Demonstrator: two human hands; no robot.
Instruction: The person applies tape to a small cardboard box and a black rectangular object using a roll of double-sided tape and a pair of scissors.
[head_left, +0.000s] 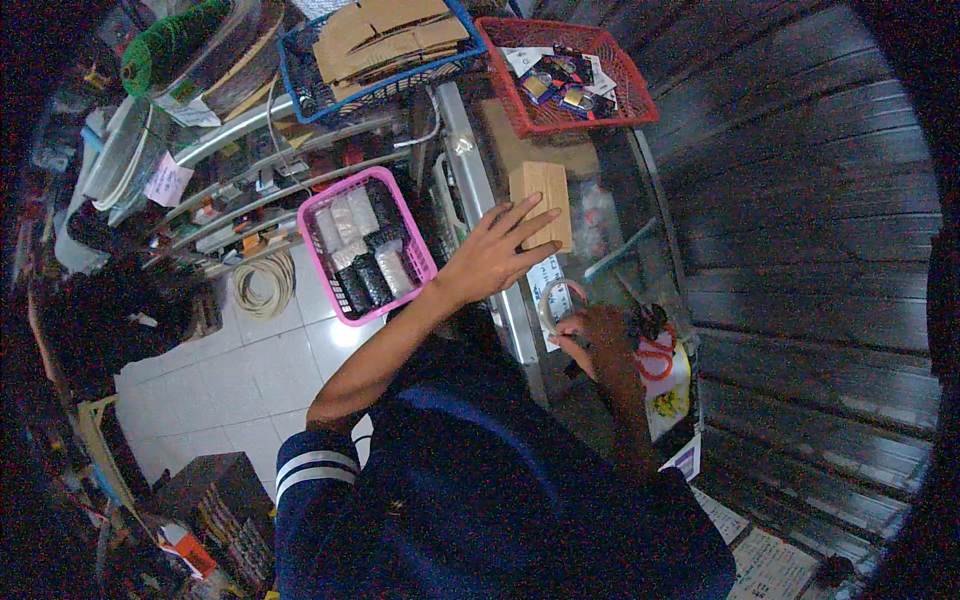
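A small brown cardboard box (553, 202) lies on the glass counter top (600, 161). My left hand (495, 251) holds it from the near left, fingers spread across its upper face. My right hand (592, 341), in shadow, grips a roll of tape (546, 304) by its lower edge. Beneath the roll is a white paper slip (553, 277) bearing writing, partly covered by the roll. Scissors with red handles (657, 356) rest just right of my right hand.
A pink plastic basket (315, 251) with wrapped packages stands left of the counter. At the far end are a blue basket (296, 94) of flattened cardboard and a red basket (637, 105) with padlocks. A corrugated metal shutter (795, 247) borders the right. Coiled cable (262, 285) lies on the floor.
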